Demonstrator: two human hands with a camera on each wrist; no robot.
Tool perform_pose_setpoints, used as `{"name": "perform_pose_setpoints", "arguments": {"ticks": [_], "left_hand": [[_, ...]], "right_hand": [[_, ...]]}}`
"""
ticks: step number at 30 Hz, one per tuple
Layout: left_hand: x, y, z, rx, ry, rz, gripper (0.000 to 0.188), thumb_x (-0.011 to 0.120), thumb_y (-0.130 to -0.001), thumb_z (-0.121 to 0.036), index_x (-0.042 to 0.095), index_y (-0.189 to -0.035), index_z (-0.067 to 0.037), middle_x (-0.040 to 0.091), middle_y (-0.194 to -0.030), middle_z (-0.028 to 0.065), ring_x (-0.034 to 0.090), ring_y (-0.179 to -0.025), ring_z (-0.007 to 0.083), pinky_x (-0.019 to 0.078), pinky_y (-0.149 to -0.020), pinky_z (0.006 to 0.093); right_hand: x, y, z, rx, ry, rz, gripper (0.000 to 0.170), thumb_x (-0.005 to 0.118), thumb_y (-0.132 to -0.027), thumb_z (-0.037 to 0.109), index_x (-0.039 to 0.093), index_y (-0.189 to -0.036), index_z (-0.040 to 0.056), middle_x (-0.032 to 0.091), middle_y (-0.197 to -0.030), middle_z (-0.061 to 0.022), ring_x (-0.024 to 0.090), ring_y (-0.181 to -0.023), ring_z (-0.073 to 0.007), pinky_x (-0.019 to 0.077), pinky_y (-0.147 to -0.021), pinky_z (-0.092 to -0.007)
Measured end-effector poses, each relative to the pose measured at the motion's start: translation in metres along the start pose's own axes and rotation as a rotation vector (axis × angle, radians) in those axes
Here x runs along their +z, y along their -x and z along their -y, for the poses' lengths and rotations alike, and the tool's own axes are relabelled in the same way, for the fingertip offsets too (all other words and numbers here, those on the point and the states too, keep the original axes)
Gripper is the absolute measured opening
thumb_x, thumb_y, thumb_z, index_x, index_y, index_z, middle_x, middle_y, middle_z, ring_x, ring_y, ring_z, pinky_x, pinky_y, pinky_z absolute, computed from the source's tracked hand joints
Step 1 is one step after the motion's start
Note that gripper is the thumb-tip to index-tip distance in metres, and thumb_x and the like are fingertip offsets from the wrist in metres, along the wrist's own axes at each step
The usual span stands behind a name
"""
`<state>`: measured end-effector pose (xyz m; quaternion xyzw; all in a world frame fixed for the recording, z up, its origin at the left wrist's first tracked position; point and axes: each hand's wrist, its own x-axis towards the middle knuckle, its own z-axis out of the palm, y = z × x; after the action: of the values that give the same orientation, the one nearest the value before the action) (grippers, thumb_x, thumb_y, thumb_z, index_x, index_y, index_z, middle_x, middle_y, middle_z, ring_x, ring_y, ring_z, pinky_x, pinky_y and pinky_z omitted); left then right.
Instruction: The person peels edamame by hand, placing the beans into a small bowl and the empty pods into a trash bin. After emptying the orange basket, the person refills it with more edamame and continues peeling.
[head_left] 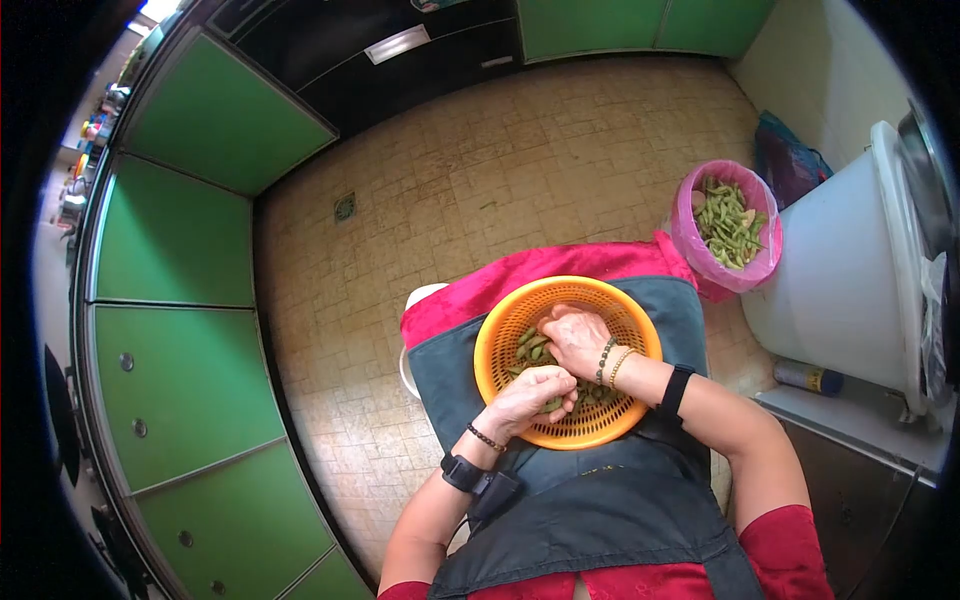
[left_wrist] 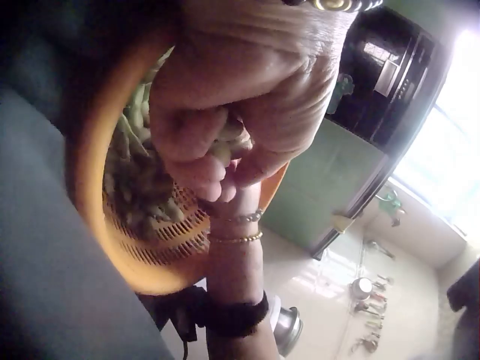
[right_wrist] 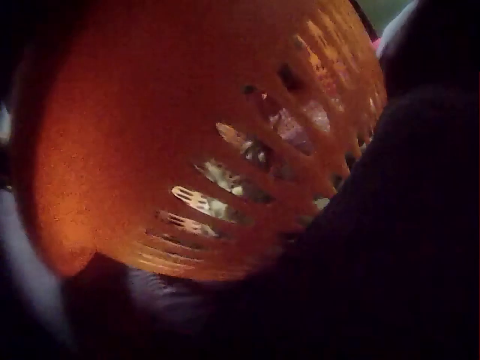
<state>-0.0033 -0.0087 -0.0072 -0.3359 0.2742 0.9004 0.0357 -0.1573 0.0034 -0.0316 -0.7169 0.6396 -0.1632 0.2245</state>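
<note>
An orange basket [head_left: 486, 345] with slotted sides rests on the person's lap, green pods [head_left: 533, 347] inside. Over its near left part, the left hand [head_left: 535, 397] has curled fingers and grips pods; in the left wrist view greenish pods [left_wrist: 223, 150] show between the fingers and thumb of that hand [left_wrist: 247, 82]. The right hand [head_left: 578, 342] reaches down inside the basket beside the left, back of the hand up, fingertips among the pods; whether it pinches one is hidden. The right wrist view shows mostly the basket's dark orange wall [right_wrist: 135, 135].
A pink-lined bin [head_left: 685, 235] holding many green pods stands on the floor at the right, beside a large white container [head_left: 835, 250]. Green cabinets [head_left: 180, 240] line the left. A dark bag [head_left: 785, 165] lies behind the bin, and a dark apron [head_left: 590, 510] covers the lap.
</note>
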Motion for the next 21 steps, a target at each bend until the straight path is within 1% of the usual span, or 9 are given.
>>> {"name": "perform_pose_setpoints", "arguments": {"ticks": [2, 5, 8, 9, 12, 13, 16, 20, 21], "left_hand": [[0.001, -0.001, 0.003, 0.025, -0.005, 0.018, 0.019, 0.053, -0.087, -0.024, 0.053, -0.081, -0.006, 0.055, -0.071, 0.0027, 0.048, -0.053, 0.0081, 0.0333, -0.043, 0.016], [-0.001, 0.0, 0.003, 0.052, 0.012, 0.033, 0.018, 0.053, -0.087, -0.024, 0.053, -0.081, -0.007, 0.054, -0.071, 0.0028, 0.047, -0.052, 0.0083, 0.0316, -0.042, 0.0162], [-0.006, 0.0, 0.009, 0.114, 0.07, -0.015, 0.018, 0.053, -0.086, -0.024, 0.052, -0.082, -0.006, 0.054, -0.07, 0.0033, 0.044, -0.05, 0.0085, 0.0294, -0.04, 0.017], [-0.008, -0.002, 0.01, 0.143, 0.094, -0.039, 0.018, 0.053, -0.086, -0.024, 0.052, -0.082, -0.006, 0.054, -0.07, 0.0035, 0.043, -0.049, 0.0086, 0.0286, -0.039, 0.0173], [-0.005, 0.004, 0.002, 0.217, 0.152, -0.051, 0.019, 0.053, -0.085, -0.025, 0.052, -0.082, -0.006, 0.052, -0.07, 0.0038, 0.041, -0.047, 0.0087, 0.0273, -0.038, 0.0178], [-0.004, 0.005, 0.001, 0.248, 0.173, -0.056, 0.019, 0.053, -0.085, -0.025, 0.052, -0.082, -0.006, 0.052, -0.07, 0.0038, 0.041, -0.047, 0.0088, 0.027, -0.037, 0.0179], [-0.004, 0.005, 0.0, 0.335, 0.239, -0.077, 0.02, 0.053, -0.085, -0.026, 0.052, -0.082, -0.006, 0.052, -0.07, 0.0039, 0.04, -0.046, 0.0094, 0.0261, -0.037, 0.0182], [-0.004, 0.004, 0.003, 0.283, 0.141, -0.095, 0.017, 0.055, -0.084, -0.024, 0.052, -0.084, -0.007, 0.054, -0.069, 0.0036, 0.043, -0.047, 0.0095, 0.0269, -0.037, 0.019], [-0.004, 0.004, 0.003, 0.283, 0.14, -0.101, 0.017, 0.055, -0.084, -0.023, 0.051, -0.084, -0.007, 0.053, -0.068, 0.0029, 0.045, -0.048, 0.0094, 0.0276, -0.037, 0.0188]], "right_hand": [[0.009, 0.002, -0.006, -0.01, -0.007, 0.008, 0.007, 0.055, -0.07, 0.013, 0.057, -0.071, 0.0063, 0.056, -0.072, -0.0146, 0.059, -0.068, -0.0307, 0.048, -0.059, -0.0408], [0.001, 0.003, -0.002, 0.003, -0.102, 0.019, 0.01, 0.055, -0.073, 0.017, 0.057, -0.071, 0.0069, 0.057, -0.072, -0.0126, 0.059, -0.068, -0.0296, 0.048, -0.059, -0.0409], [-0.022, 0.008, 0.005, 0.03, -0.099, -0.015, 0.014, 0.055, -0.075, 0.021, 0.058, -0.073, 0.0072, 0.057, -0.071, -0.0109, 0.059, -0.068, -0.0284, 0.0478, -0.06, -0.0407], [-0.029, 0.011, 0.006, 0.043, -0.169, -0.066, 0.015, 0.056, -0.076, 0.022, 0.059, -0.075, 0.0075, 0.057, -0.07, -0.0107, 0.059, -0.067, -0.0282, 0.0471, -0.059, -0.0409], [-0.054, 0.027, 0.01, 0.08, -0.315, -0.111, 0.014, 0.058, -0.075, 0.021, 0.06, -0.076, 0.0071, 0.057, -0.07, -0.0105, 0.058, -0.067, -0.0279, 0.0462, -0.058, -0.0407], [-0.058, 0.033, 0.009, 0.122, -0.414, -0.077, 0.014, 0.058, -0.075, 0.019, 0.061, -0.076, 0.0056, 0.059, -0.07, -0.0111, 0.059, -0.067, -0.0269, 0.0458, -0.058, -0.0381], [-0.073, 0.05, 0.011, 0.284, -0.686, 0.148, 0.015, 0.057, -0.077, 0.019, 0.061, -0.077, 0.0045, 0.061, -0.07, -0.0121, 0.061, -0.067, -0.0257, 0.0459, -0.06, -0.0355], [-0.078, 0.059, 0.011, 0.233, -0.631, 0.295, 0.017, 0.058, -0.077, 0.021, 0.06, -0.079, 0.0043, 0.061, -0.067, -0.0122, 0.06, -0.065, -0.0258, 0.0459, -0.061, -0.0353], [-0.073, 0.06, 0.01, 0.208, -0.618, 0.28, 0.019, 0.06, -0.076, 0.024, 0.058, -0.082, 0.0057, 0.06, -0.069, -0.0109, 0.06, -0.066, -0.0264, 0.046, -0.06, -0.0362]]}}
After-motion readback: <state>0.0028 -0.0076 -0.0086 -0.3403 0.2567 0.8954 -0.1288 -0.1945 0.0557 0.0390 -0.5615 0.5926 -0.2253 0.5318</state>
